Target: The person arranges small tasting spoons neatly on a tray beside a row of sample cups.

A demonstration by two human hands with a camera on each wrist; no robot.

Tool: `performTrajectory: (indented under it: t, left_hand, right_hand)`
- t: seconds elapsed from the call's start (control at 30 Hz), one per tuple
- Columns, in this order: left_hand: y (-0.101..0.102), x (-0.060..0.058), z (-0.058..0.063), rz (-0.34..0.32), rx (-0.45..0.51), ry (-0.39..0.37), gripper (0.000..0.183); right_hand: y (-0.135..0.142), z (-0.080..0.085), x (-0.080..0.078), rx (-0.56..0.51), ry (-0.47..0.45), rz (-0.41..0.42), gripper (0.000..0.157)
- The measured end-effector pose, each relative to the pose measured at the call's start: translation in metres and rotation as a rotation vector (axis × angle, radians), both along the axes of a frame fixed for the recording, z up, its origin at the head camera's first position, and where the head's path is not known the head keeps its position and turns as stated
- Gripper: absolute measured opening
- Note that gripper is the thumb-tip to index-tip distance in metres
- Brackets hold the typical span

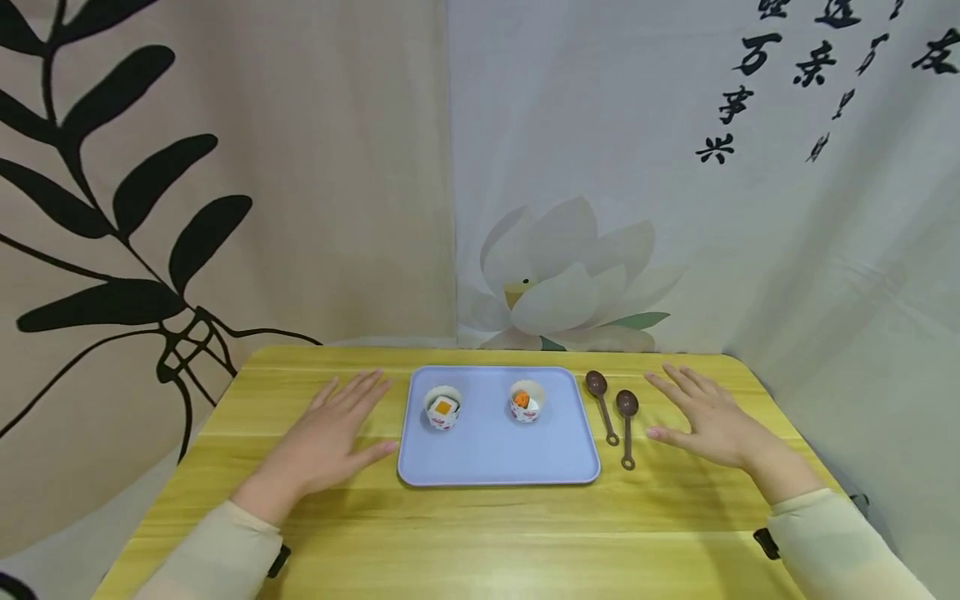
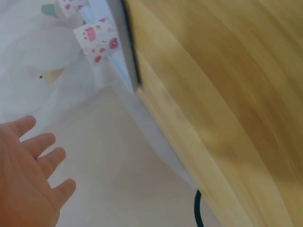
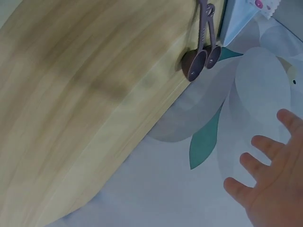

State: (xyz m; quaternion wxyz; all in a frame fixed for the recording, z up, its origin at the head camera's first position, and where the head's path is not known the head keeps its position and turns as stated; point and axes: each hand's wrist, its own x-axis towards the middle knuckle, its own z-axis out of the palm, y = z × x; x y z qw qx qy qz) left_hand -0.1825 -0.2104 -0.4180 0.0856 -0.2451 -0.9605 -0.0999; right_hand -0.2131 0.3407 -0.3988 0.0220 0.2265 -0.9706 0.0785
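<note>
A pale blue tray (image 1: 495,454) lies on the wooden table, bearing two small printed paper cups. In the left cup (image 1: 442,422) sits a white piece with an orange-yellow square on it; the right cup (image 1: 525,413) holds something orange and white. Two brown measuring spoons (image 1: 597,385) (image 1: 627,405) lie side by side, right of the tray. My left hand (image 1: 322,442), fingers straight and spread, is at the tray's left side, holding nothing. My right hand (image 1: 716,425) is spread likewise to the right of the spoons, its thumb pointing toward them, and also holds nothing.
The yellow wooden table (image 1: 480,542) ends at a back edge just behind the tray. Beyond hang a beige curtain (image 1: 337,167) with a dark leaf print and a pale curtain (image 1: 600,125) with a lotus print. A dark band shows at each sleeve.
</note>
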Motion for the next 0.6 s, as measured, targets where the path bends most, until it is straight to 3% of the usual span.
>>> performTrajectory:
  t: [0.33, 0.6]
  left_hand:
    - [0.018, -0.003, -0.003, -0.028, 0.037, 0.011, 0.088]
    - [0.031, -0.004, -0.010, -0.030, 0.051, -0.033, 0.090]
  right_hand:
    - [-0.016, -0.007, -0.003, -0.025, 0.010, 0.039, 0.082]
    - [-0.027, -0.008, 0.001, -0.033, -0.010, 0.033, 0.084]
